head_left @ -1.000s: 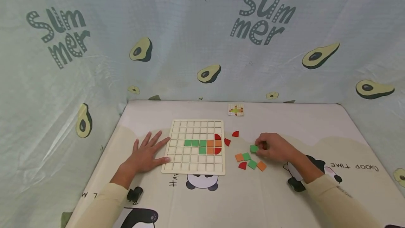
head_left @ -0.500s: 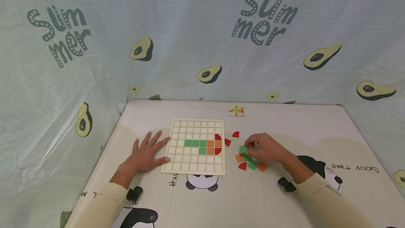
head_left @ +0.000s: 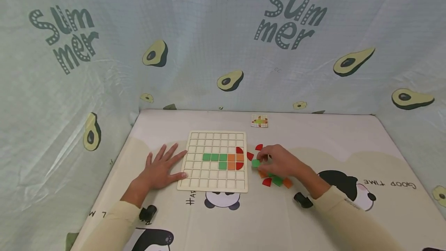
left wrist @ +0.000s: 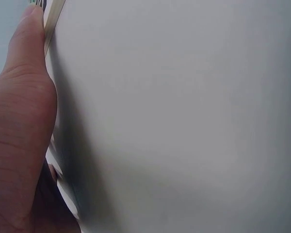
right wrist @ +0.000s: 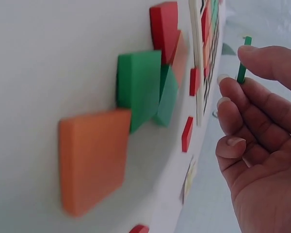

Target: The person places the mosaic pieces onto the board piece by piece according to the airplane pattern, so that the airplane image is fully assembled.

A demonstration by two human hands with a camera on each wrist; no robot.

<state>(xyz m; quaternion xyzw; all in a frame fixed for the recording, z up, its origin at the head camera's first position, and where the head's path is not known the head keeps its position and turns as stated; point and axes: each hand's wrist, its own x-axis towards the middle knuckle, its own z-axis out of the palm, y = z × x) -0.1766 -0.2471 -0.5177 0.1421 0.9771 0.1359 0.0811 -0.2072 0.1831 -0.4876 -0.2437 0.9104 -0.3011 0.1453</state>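
Note:
My right hand [head_left: 280,162] pinches a green square tile [right wrist: 244,59] between thumb and fingertips, close to the right edge of the gridded board [head_left: 209,181]. On the board lies a group of green, orange and red tiles, the red ones rounded. With fingers spread, my left hand [head_left: 162,169] rests at the board's left edge, its thumb and index fingertip touching the rim. Under and beside the right hand are loose tiles, among them an orange square [right wrist: 94,160], a green square [right wrist: 140,90] and a red quarter-round [head_left: 266,182].
Beyond the board lies a small pattern card [head_left: 259,121] showing a coloured grid figure. Two more red pieces, one of them a red quarter-round [head_left: 259,147], lie between the board and the right hand. A printed curtain [head_left: 188,49] rises behind the table.
My right hand has moved left with the green tile, over the loose pieces toward the board. The left hand and the board have stayed in place.

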